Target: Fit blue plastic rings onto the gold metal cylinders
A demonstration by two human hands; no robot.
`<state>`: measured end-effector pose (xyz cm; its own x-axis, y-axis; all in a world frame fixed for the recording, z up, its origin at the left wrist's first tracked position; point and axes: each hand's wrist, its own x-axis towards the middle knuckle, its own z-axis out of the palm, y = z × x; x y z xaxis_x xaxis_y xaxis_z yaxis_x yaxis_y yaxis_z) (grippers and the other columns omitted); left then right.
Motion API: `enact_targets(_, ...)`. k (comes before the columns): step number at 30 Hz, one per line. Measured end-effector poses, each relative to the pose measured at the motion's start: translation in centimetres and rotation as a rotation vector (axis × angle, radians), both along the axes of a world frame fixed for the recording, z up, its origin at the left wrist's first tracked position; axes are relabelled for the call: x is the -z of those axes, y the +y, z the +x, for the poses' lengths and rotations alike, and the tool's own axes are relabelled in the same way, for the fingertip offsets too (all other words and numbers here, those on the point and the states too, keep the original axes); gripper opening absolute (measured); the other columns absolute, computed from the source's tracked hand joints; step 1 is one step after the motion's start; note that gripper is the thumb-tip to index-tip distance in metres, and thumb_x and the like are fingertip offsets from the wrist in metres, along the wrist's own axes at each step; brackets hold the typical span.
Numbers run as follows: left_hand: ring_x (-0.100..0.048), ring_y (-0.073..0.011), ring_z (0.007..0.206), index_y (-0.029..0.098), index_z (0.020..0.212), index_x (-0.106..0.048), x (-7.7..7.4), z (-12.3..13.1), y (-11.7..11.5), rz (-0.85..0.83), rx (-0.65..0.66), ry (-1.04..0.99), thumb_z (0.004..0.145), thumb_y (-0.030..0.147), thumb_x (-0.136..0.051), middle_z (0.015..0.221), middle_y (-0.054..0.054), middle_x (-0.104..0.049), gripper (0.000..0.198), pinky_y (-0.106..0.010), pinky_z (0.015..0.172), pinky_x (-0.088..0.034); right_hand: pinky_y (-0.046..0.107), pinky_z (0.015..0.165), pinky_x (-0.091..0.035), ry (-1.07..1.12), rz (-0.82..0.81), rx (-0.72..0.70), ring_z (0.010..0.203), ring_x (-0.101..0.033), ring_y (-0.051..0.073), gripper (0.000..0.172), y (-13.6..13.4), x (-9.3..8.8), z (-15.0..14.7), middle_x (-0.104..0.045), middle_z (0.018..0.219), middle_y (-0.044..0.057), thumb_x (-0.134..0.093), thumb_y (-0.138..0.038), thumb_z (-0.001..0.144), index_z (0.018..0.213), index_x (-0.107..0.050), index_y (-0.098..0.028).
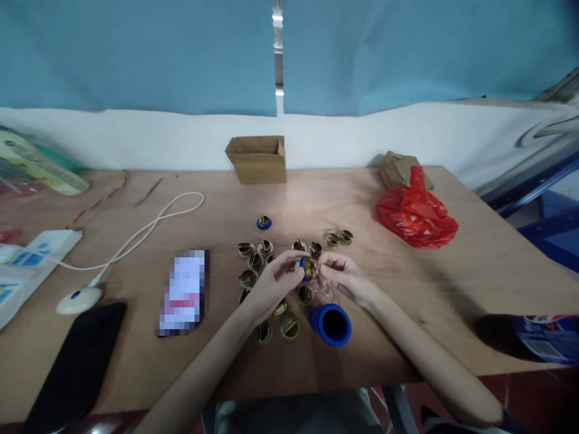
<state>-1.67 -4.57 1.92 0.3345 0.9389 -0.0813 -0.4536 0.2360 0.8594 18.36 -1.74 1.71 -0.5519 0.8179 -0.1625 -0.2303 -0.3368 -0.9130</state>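
My left hand [271, 286] is closed on a small round brass-coloured piece with a blue rim [307, 269], its face turned toward my right hand. At that piece's right side, my right hand [342, 274] has its fingertips pinched together; what they hold is too small to make out. Thin dark loops, perhaps wire or thread [333, 295], hang below the right fingers. Around and under my hands lie several round brass pieces [290, 326] with upright tabs, some partly hidden. Another blue-rimmed piece [264, 222] sits farther back. Nearest me is a hollow blue cylinder [335, 325].
Behind stands an open cardboard box [260, 166]. A red plastic bag [416, 214] and a brown package [398, 169] lie back right, a bottle [529, 339] at right. Leftward are a lit phone [183, 293], a black phone-shaped object [76, 367], a white cable [136, 238] and a power strip [40, 265].
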Motion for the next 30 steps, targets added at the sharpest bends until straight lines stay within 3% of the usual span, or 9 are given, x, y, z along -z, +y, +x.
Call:
enact_targets(5, -0.067, -0.0166, 0.096, 0.025, 0.113, -0.072, 0.6, -0.2, 0.1, 0.007, -0.017, 0.059, 0.084, 0.034, -0.078, 0.113, -0.006, -0.069, 0.031, -0.031, 0.087, -0.059, 0.017, 0.051, -0.044, 0.034, -0.040, 0.003, 0.052, -0.052, 0.006, 0.033, -0.2, 0.5, -0.3, -0.061, 0.064, -0.004, -0.084, -0.043, 0.079, 0.082, -0.063, -0.017)
enact_targets(12, -0.062, -0.0162, 0.099, 0.026, 0.114, -0.072, 1.4, 0.0, -0.1, 0.036, -0.012, 0.111, 0.086, 0.033, -0.076, 0.114, -0.004, -0.066, 0.030, -0.030, 0.087, -0.059, 0.017, 0.046, -0.029, 0.026, -0.040, -0.022, 0.048, -0.041, 0.004, 0.035, -0.3, 0.8, -0.4, -0.057, 0.064, -0.006, -0.086, -0.039, 0.077, 0.078, -0.059, -0.017)
enact_targets(20, -0.063, -0.0167, 0.094, 0.026, 0.113, -0.072, 1.0, -0.1, 0.0, 0.056, -0.009, 0.138, 0.085, 0.035, -0.076, 0.114, -0.005, -0.065, 0.030, -0.028, 0.079, -0.060, 0.019, 0.049, -0.032, 0.009, -0.021, -0.004, 0.052, -0.047, 0.005, 0.036, -0.4, 0.5, -0.4, -0.057, 0.065, -0.006, -0.090, -0.036, 0.073, 0.078, -0.060, -0.018)
enact_targets(26, -0.061, -0.0178, 0.102, 0.024, 0.112, -0.071, 0.9, -0.3, -0.1, 0.072, -0.023, 0.204, 0.081, 0.030, -0.079, 0.114, -0.005, -0.066, 0.032, -0.029, 0.088, -0.053, 0.020, 0.054, -0.037, -0.028, 0.066, -0.005, 0.058, -0.053, 0.007, 0.035, -0.3, 0.4, -0.5, -0.062, 0.069, -0.004, -0.088, -0.037, 0.075, 0.078, -0.058, -0.018)
enact_targets(30, -0.062, -0.0171, 0.097, 0.021, 0.106, -0.070, 0.4, -0.3, -0.1, 0.076, -0.026, 0.223, 0.077, 0.026, -0.081, 0.107, -0.005, -0.068, 0.031, -0.029, 0.089, -0.050, 0.021, 0.053, -0.035, -0.080, 0.153, 0.002, 0.056, -0.048, 0.007, 0.035, -0.4, 0.3, -0.5, -0.057, 0.065, -0.005, -0.088, -0.037, 0.075, 0.077, -0.058, -0.018)
